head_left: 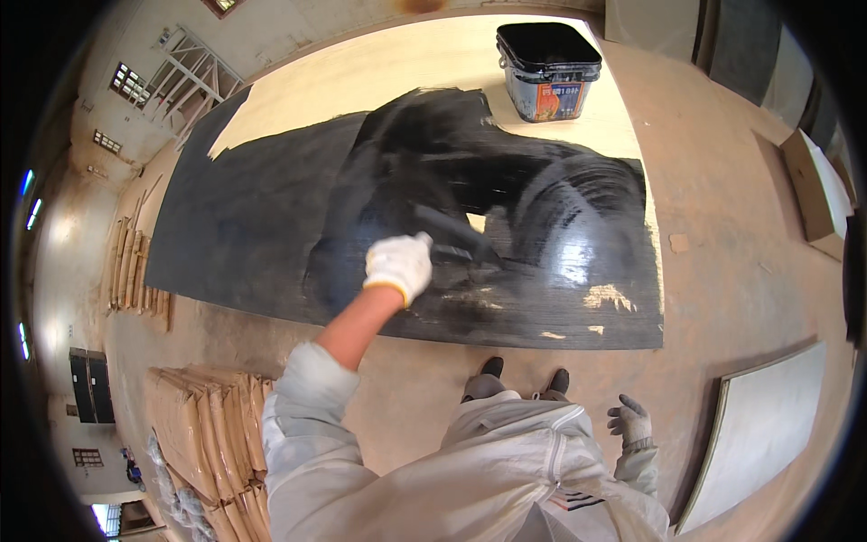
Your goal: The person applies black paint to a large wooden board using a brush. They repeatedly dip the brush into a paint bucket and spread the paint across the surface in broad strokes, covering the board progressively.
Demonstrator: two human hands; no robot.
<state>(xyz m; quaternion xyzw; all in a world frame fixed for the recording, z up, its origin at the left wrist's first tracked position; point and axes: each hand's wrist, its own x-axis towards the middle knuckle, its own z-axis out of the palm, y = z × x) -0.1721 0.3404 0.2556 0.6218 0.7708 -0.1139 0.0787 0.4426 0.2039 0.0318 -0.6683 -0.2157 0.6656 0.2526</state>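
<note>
One spreader (pixel 456 232) at work on one large board (pixel 244 217)

Nearest, two shoes (pixel 492 367) stand on the brown floor (pixel 704 280). The right hand (pixel 631 421), in a grey glove, hangs at the person's side, fingers apart and loosely curled. The left hand (pixel 400 269), in a white glove, reaches over the board, its grip clamped on the dark, motion-blurred spreader, which lies over the middle of the black coat. That coat is glossy and streaked there, duller towards the left; a few pale patches show through, and the far strip is bare yellow. One black-topped bucket (pixel 549 90) stands on the far right corner.

Around it: one pale slab (pixel 763 434) at right, one open carton (pixel 813 194), brown-wrapped packs (pixel 208 425) too overlapped to count, bundled poles (pixel 134 262), and one white metal frame (pixel 194 77) by the far wall.
</note>
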